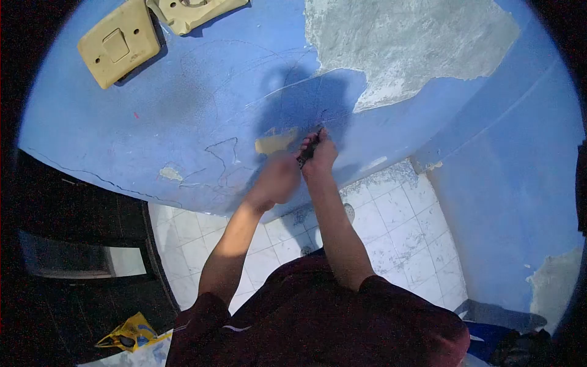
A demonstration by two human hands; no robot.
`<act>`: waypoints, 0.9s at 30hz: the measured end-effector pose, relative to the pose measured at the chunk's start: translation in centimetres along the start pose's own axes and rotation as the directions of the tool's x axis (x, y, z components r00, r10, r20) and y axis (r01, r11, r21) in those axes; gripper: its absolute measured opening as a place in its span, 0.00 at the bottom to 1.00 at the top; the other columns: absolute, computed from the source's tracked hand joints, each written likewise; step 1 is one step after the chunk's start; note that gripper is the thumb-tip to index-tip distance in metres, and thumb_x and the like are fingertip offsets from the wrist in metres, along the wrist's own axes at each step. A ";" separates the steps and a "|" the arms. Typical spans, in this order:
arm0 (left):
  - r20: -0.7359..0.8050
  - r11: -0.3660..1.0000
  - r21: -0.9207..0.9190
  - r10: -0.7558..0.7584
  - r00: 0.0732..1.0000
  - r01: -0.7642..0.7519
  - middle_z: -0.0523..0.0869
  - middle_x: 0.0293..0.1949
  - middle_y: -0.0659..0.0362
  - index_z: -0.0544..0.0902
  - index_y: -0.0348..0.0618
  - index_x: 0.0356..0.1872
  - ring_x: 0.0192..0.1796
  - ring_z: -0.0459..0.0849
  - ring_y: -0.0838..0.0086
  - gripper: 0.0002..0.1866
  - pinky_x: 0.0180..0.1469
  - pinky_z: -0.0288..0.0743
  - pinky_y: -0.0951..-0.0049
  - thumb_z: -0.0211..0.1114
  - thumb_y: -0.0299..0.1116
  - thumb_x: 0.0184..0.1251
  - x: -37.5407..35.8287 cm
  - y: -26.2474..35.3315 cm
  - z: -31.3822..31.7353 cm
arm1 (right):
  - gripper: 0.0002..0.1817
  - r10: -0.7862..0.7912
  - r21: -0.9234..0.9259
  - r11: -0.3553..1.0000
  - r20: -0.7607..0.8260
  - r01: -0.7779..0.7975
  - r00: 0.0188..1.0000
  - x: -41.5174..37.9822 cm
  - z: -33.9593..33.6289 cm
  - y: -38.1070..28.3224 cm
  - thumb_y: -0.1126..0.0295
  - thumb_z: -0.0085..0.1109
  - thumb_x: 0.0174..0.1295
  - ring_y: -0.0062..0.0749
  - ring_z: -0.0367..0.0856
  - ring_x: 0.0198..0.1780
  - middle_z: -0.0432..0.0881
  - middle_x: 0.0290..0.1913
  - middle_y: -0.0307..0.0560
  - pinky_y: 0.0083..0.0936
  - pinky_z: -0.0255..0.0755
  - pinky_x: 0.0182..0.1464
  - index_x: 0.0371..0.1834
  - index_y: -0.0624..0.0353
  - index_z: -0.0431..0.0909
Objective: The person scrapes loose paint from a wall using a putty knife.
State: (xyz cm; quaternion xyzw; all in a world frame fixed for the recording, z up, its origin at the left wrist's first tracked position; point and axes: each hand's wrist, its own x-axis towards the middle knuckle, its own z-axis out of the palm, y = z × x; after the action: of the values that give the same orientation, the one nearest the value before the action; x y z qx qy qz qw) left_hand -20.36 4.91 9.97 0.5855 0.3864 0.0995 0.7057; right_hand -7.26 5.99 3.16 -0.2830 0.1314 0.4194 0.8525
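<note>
Both hands are close together in front of a blue wall [202, 122], near the middle of the view. My right hand [320, 154] is closed around a small dark object [309, 150], too small to identify, whose tip points up toward the wall. Beside it on the left, my left hand [279, 177] is smeared and its fingers are hard to make out; it is near the lower end of the dark object. A yellowish bare patch [275, 142] of wall shows just above my left hand.
A cream switch plate [119, 44] and another cream fitting [195, 13] are on the wall at the upper left. Grey peeled plaster [403, 46] lies upper right. Below are white floor tiles [391, 214], a dark door [73, 214] and a yellow bag [131, 333].
</note>
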 end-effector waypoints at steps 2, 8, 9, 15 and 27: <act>0.004 1.000 0.021 0.004 1.000 -0.004 0.68 0.23 0.67 0.71 0.52 0.65 0.18 0.61 0.85 0.18 0.16 0.52 0.82 0.47 0.39 0.78 0.3 0.2 0.2 | 0.14 0.038 0.000 0.999 -0.025 -0.038 0.999 0.9 -0.1 -0.4 0.64 0.48 0.71 0.32 0.73 0.20 0.77 0.24 0.47 0.29 0.68 0.18 0.30 0.61 0.70; 0.009 0.997 0.080 -0.010 1.000 0.009 0.70 0.23 0.66 0.70 0.52 0.66 0.18 0.62 0.84 0.20 0.17 0.56 0.80 0.46 0.40 0.78 2.5 0.1 0.4 | 0.14 -0.120 -0.109 0.988 -0.081 0.111 0.989 1.4 0.0 -0.7 0.64 0.47 0.71 0.33 0.74 0.21 0.76 0.23 0.47 0.29 0.68 0.20 0.31 0.63 0.71; 0.019 0.991 0.133 -0.002 1.000 0.000 0.70 0.23 0.66 0.70 0.53 0.67 0.19 0.63 0.84 0.20 0.17 0.56 0.80 0.46 0.40 0.78 3.3 0.1 0.9 | 0.14 -0.125 -0.118 0.986 -0.083 0.115 0.989 2.3 -0.6 -1.4 0.64 0.47 0.71 0.33 0.74 0.21 0.76 0.23 0.47 0.29 0.68 0.20 0.31 0.63 0.71; 0.076 0.997 0.042 -0.060 0.995 0.057 0.70 0.24 0.67 0.65 0.60 0.70 0.20 0.62 0.84 0.21 0.19 0.56 0.81 0.44 0.41 0.79 4.2 0.5 2.0 | 0.14 -0.116 -0.101 0.987 0.093 0.125 0.989 4.4 -1.8 -3.7 0.64 0.46 0.71 0.32 0.74 0.21 0.75 0.23 0.45 0.28 0.68 0.23 0.32 0.62 0.72; 0.160 0.958 -0.258 -0.089 0.983 0.129 0.67 0.25 0.68 0.58 0.59 0.74 0.21 0.59 0.85 0.24 0.18 0.52 0.82 0.42 0.35 0.79 -0.2 0.1 -1.1 | 0.13 -0.229 -0.415 0.887 -0.012 0.204 0.973 -1.1 0.5 -0.4 0.63 0.50 0.71 0.35 0.75 0.17 0.75 0.22 0.49 0.32 0.71 0.18 0.37 0.63 0.66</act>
State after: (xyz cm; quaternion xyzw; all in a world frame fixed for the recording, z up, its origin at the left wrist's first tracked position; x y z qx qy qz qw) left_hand -21.18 5.62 10.17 0.4684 0.3482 0.0681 0.8091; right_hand -7.62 5.39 4.19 -0.4814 0.0339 0.3312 0.8108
